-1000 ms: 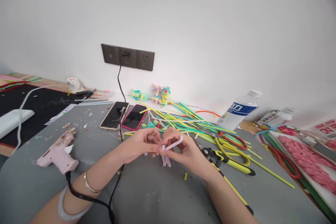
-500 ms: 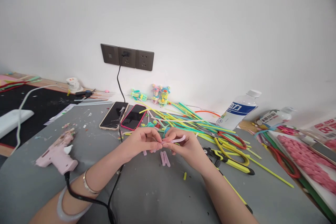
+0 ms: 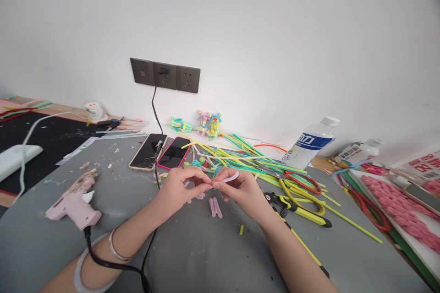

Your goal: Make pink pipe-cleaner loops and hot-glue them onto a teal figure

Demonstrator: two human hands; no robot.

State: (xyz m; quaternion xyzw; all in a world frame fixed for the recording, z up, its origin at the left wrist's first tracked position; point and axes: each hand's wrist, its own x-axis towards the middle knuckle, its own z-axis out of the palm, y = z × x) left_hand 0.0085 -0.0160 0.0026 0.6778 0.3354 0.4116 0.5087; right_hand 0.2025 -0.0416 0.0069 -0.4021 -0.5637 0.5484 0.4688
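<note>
A light purple pipe cleaner (image 3: 231, 177) is pinched between my two hands above the grey table. My left hand (image 3: 185, 187) closes thumb and forefinger on its left end. My right hand (image 3: 237, 187) grips it close by, and the free end sticks out to the right over the fingers. Short folded purple pieces (image 3: 215, 207) lie on the table just below the hands. More purple bits (image 3: 199, 196) show partly behind my left hand. A small yellow piece (image 3: 241, 229) rests nearer to me.
A pink glue gun (image 3: 75, 210) with a black cord lies left. Two phones (image 3: 147, 151) sit behind my hands. Yellow and green pipe cleaners (image 3: 247, 155), scissors (image 3: 302, 187), pliers (image 3: 299, 213) and a bottle (image 3: 311, 144) are to the right. Small figures (image 3: 213, 124) stand against the wall.
My fingers have shifted slightly on the purple pipe cleaner, and its free end points a little higher. The whole view has moved slightly; the things on the table stay put.
</note>
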